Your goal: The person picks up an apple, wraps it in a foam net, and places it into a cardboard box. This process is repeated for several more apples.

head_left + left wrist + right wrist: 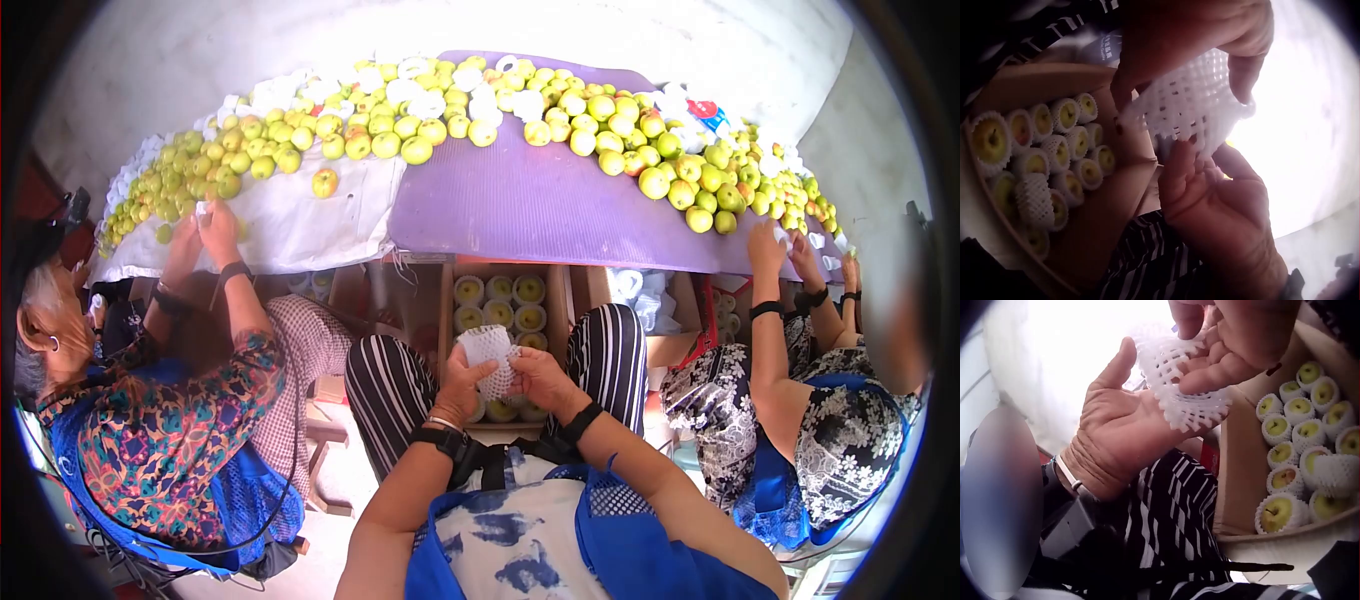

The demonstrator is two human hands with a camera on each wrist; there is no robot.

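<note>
In the head view, a white foam net sleeve is held between both hands above the person's lap. My left hand holds it from the left, its thumb raised beside the netting in the right wrist view. The right hand pinches the sleeve's right edge; in the right wrist view its fingers reach into the netting. No apple shows inside this foam net. Below the hands stands a cardboard box holding rows of apples in foam nets, with another foam net lying on top of them.
A long heap of green-yellow apples and white foam nets lies along the table, partly on a purple mat. One apple sits apart on white cloth. People sit at either side, their hands near the heap. Another box stands to the right.
</note>
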